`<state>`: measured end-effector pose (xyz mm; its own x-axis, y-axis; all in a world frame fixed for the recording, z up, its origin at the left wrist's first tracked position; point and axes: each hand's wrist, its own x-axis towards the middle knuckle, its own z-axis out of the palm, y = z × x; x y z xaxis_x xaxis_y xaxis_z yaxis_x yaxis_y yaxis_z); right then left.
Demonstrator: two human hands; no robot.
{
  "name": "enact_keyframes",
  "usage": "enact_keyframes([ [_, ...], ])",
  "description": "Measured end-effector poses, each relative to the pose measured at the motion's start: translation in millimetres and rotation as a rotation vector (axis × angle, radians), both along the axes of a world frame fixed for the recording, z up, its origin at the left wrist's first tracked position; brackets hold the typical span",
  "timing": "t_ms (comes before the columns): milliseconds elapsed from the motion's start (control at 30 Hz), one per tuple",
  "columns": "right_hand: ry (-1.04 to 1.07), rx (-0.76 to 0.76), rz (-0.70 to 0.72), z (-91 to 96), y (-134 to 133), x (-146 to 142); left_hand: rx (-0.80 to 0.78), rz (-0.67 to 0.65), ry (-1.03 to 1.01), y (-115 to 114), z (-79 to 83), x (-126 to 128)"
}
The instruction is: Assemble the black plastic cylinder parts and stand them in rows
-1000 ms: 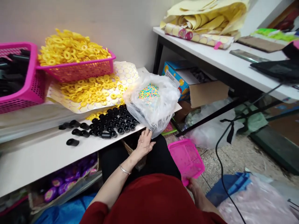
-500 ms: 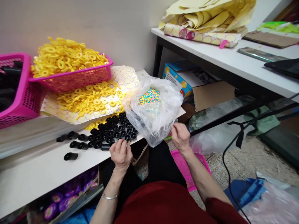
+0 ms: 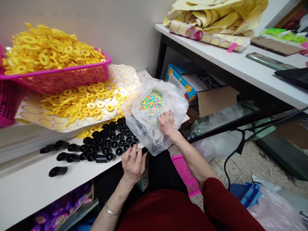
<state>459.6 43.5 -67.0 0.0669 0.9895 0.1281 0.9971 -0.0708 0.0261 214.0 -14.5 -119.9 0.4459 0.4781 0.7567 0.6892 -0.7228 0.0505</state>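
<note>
A clear plastic bag [image 3: 134, 110] lies open at the end of the white bench, with small multicoloured candy balls [image 3: 152, 100] inside. My right hand [image 3: 166, 123] is over the bag's opening, just in front of the candy, fingers curled together; what they hold, if anything, is hidden. By the bench's front edge is my left hand [image 3: 133, 163], its fingers apart and tips close to the nearest black tubes [image 3: 106, 150]. Several of these short tubes stand in a cluster left of the bag, while others lie on their sides.
Yellow ring-shaped pieces [image 3: 79, 102] lie on a printed sheet [image 3: 128, 75] behind the tubes. More fill a pink basket [image 3: 69, 78]. A white table [image 3: 223, 65] stands at right, with a blue box [image 3: 179, 80] underneath. A black cable [image 3: 228, 163] hangs at right.
My right hand has moved from the bag's right side to over its opening. My left hand has shifted right and its fingers have spread. The view has turned slightly.
</note>
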Motion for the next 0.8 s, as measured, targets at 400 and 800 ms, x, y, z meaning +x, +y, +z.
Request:
enact_keyframes([
  [400,0.034,0.044,-0.095,-2.5,15.7,10.5,-0.084,-0.110,0.264,29.1,12.5,52.7],
  [800,0.064,0.063,0.035,-8.5,5.1,4.1,-0.399,0.238,0.239,75.6,50.3,74.4],
])
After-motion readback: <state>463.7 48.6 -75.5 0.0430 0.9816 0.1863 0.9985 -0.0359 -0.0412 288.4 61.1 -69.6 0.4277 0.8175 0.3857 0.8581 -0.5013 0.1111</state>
